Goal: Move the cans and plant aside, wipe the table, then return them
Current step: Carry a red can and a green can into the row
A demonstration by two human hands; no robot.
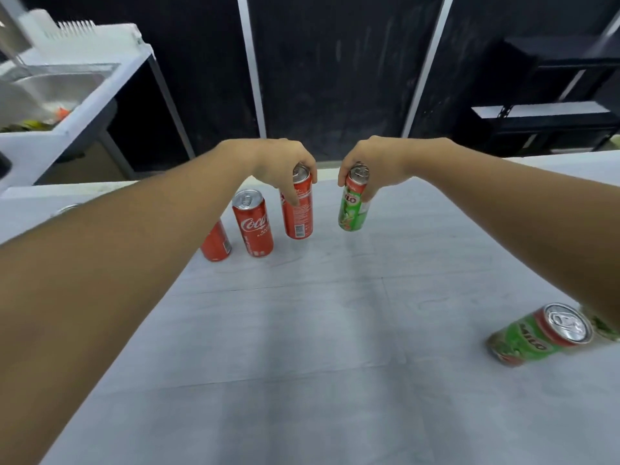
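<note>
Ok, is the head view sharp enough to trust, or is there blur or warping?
Head view: the left hand on the red can and the right hand on the green can read sharp; the near Milo can is motion-smeared; wide-angle warping leans cans outward; soft shadows streak the table.

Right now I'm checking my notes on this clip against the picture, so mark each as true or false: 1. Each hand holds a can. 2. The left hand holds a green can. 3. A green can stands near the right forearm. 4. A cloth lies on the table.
1. True: the left hand grips a red can, the right hand a green Milo can.
2. False: its can is red.
3. True: a second Milo can.
4. False: no cloth shows on the table.
</note>
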